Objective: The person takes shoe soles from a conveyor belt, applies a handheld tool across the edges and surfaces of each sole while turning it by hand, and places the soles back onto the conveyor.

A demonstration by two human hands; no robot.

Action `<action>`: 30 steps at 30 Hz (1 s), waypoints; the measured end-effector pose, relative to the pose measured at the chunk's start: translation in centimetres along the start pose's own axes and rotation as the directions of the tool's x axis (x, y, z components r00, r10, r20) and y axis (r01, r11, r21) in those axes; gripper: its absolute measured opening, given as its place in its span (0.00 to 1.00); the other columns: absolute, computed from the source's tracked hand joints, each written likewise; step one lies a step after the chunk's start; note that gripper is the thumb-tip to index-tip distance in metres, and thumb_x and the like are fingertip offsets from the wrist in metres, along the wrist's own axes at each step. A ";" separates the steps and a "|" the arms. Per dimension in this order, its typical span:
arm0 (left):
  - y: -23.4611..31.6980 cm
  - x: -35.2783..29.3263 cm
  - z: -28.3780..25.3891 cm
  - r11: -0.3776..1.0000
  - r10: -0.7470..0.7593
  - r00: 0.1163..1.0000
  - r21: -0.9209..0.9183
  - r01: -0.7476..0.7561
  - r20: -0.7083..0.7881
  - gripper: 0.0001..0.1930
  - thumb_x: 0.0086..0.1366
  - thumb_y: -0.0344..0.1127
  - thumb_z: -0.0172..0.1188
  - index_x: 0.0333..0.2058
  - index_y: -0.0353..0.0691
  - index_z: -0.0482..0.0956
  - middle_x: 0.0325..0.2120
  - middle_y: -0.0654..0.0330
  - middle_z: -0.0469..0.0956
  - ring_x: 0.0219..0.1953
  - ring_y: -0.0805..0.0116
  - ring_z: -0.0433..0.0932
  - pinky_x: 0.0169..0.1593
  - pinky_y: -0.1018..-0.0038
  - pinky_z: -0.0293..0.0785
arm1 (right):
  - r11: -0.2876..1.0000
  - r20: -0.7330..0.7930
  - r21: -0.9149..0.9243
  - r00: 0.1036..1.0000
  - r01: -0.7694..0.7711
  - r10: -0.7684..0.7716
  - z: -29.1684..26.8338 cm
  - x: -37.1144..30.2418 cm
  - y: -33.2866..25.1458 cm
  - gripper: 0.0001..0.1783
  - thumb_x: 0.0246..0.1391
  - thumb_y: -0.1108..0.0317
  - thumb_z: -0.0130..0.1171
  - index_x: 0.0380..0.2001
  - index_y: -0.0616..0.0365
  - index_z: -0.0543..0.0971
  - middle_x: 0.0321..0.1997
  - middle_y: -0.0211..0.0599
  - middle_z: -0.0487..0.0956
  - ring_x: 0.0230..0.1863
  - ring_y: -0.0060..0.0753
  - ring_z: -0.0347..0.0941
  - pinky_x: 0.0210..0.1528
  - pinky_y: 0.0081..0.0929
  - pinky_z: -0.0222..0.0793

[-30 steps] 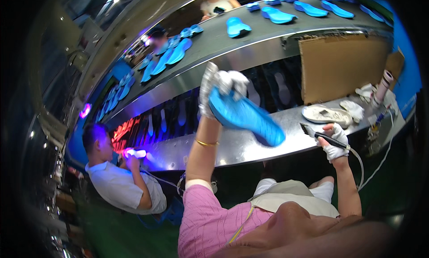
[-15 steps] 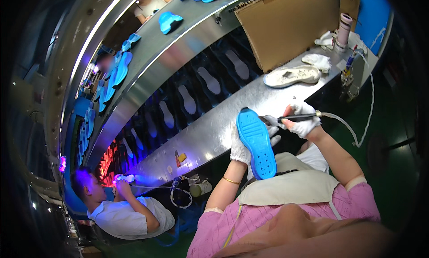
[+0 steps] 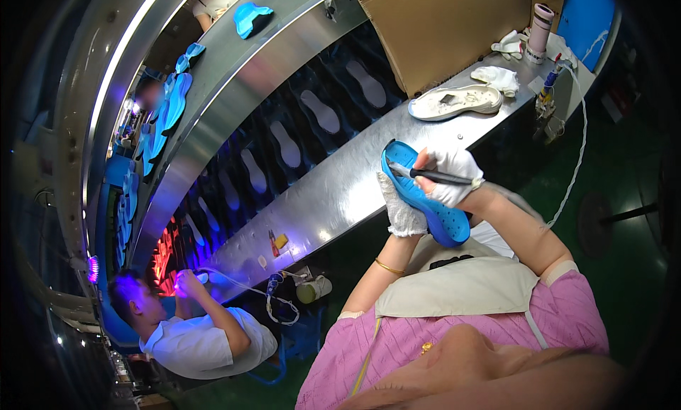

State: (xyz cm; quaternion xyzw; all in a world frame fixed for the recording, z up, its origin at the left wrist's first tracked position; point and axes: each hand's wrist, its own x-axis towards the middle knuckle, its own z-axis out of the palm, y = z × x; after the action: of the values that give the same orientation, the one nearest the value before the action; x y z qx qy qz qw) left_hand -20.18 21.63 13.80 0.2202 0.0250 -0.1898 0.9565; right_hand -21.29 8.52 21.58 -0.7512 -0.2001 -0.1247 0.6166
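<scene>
A blue shoe sole (image 3: 441, 215) is held up tilted above the near edge of the metal bench, its cupped side with small holes facing up. My left hand (image 3: 401, 206), in a white glove, grips it from underneath along its left side; the fingers are partly hidden behind it. In my right hand (image 3: 454, 170), also white-gloved with bare fingertips showing, is a black-handled tool (image 3: 443, 176) with a flat metal tip and a pale cord trailing away. That tip lies at the inside of the sole's far end, near the rim.
On the metal bench (image 3: 340, 197) lie a whitish shoe sole (image 3: 454, 103), a white glove (image 3: 495, 79), and a pink bottle (image 3: 540, 32). Behind stands a cardboard sheet (image 3: 440, 34). A conveyor (image 3: 220, 45) carries blue soles (image 3: 252, 18). At the left, a co-worker (image 3: 206, 332) sits.
The blue sole has been turned and tilted, so its cupped side shows now. My right hand has moved left over it, bringing the tool's tip inside the far end.
</scene>
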 end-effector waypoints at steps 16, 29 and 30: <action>4.1 -0.4 0.2 0.970 -0.163 0.986 0.187 0.154 0.034 0.50 0.61 0.77 0.35 0.65 0.36 0.58 0.60 0.42 0.66 0.59 0.48 0.69 0.64 0.56 0.65 | 0.960 0.079 -0.241 0.988 0.145 -0.129 0.6 -2.7 -0.3 0.11 0.38 0.76 0.67 0.27 0.55 0.77 0.28 0.34 0.75 0.29 0.34 0.75 0.36 0.25 0.72; 1.7 -1.5 -1.1 0.940 -0.087 0.995 0.327 0.097 -0.047 0.47 0.59 0.78 0.36 0.63 0.44 0.61 0.55 0.53 0.72 0.52 0.57 0.74 0.57 0.60 0.73 | 0.869 0.088 0.341 0.933 -0.358 0.349 -1.6 -4.4 0.1 0.05 0.52 0.76 0.64 0.31 0.60 0.77 0.30 0.34 0.78 0.31 0.20 0.75 0.35 0.20 0.72; 1.7 -1.0 -1.1 0.968 -0.041 0.999 0.249 0.032 0.029 0.47 0.59 0.79 0.35 0.63 0.44 0.61 0.54 0.52 0.72 0.52 0.55 0.74 0.57 0.59 0.73 | 0.904 0.007 0.310 0.951 -0.295 0.308 -1.6 -4.1 0.0 0.05 0.52 0.76 0.64 0.32 0.60 0.77 0.30 0.34 0.78 0.31 0.20 0.75 0.35 0.19 0.72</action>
State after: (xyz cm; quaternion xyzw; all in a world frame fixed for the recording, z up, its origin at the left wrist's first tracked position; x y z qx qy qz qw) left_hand -20.40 23.87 13.65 0.3345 -0.0113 -0.2128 0.9180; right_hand -24.88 6.31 20.15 -0.6653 -0.0854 -0.0110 0.7416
